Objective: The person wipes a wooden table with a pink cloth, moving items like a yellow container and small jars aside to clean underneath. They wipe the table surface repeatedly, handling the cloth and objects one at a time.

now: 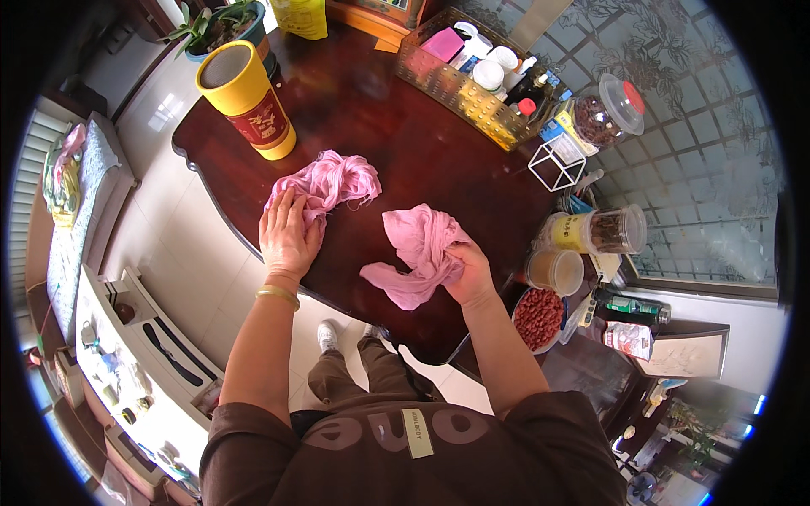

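Two crumpled pink cloths are before me at a dark red-brown polished wooden table (354, 278). My left hand (286, 237) rests on the near end of the left cloth (342, 180), palm down with the thumb spread from the fingers. This cloth lies twisted in a bunch, with loose threads at its lower edge. My right hand (469, 269) grips the other pink cloth (421, 253) by its right side. Its folds spread leftward from the hand, and the fingertips are hidden behind the fabric. Whether this cloth touches the tabletop I cannot tell.
A yellow and red cardboard canister (250, 104) stands beyond the left cloth. Behind it is a potted plant (243, 28). A perforated basket (468, 95) of bottles stands at the back. Along the right are clear jars (569, 231) and a bowl of red beans (538, 319).
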`<state>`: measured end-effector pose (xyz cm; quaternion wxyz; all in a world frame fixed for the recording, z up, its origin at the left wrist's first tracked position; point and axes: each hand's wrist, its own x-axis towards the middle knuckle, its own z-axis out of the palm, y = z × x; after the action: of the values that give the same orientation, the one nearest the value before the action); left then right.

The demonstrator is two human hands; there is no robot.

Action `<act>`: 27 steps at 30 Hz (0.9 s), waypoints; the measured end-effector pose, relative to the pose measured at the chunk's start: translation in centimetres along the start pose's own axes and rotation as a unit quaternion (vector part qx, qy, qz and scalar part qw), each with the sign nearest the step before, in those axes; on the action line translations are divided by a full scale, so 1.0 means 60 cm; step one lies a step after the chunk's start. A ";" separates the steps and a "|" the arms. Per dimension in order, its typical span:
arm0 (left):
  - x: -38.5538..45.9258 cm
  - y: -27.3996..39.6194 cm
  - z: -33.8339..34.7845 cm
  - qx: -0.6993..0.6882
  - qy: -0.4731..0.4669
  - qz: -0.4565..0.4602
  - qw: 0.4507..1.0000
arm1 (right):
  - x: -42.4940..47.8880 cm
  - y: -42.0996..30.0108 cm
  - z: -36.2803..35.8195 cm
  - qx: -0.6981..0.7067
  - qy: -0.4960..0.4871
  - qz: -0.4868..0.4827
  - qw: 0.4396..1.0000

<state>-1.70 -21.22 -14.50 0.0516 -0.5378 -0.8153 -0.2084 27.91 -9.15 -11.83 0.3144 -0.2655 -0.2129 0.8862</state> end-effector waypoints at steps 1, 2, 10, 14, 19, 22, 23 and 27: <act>-0.001 -0.002 0.001 0.002 0.001 -0.001 1.000 | -0.001 -0.003 0.001 0.005 0.004 0.004 1.000; -0.002 -0.003 0.001 0.003 0.001 -0.002 1.000 | -0.002 -0.004 0.001 0.011 0.009 0.007 1.000; 0.000 -0.001 -0.001 -0.004 0.006 0.008 1.000 | -0.004 0.003 -0.020 -0.079 0.011 -0.010 0.997; -0.001 -0.001 -0.002 -0.008 0.009 0.009 1.000 | -0.014 0.013 -0.003 -0.276 0.036 -0.025 0.960; -0.001 -0.005 0.003 -0.005 0.004 -0.006 1.000 | -0.031 0.028 0.058 -0.761 0.044 -0.358 0.539; -0.002 -0.003 0.002 -0.010 0.007 -0.007 1.000 | -0.043 0.039 0.076 -0.774 -0.032 -0.372 0.511; -0.003 -0.004 -0.001 -0.010 0.004 -0.009 1.000 | -0.047 0.048 0.073 -0.798 -0.033 -0.337 0.499; -0.001 -0.004 -0.001 -0.011 -0.007 -0.014 1.000 | -0.044 0.084 0.048 -0.859 -0.032 -0.253 0.444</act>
<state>-1.90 -21.35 -14.54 0.0376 -0.5278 -0.8210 -0.2142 25.68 -15.09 -11.46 0.1293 -0.3057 -0.9330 0.1393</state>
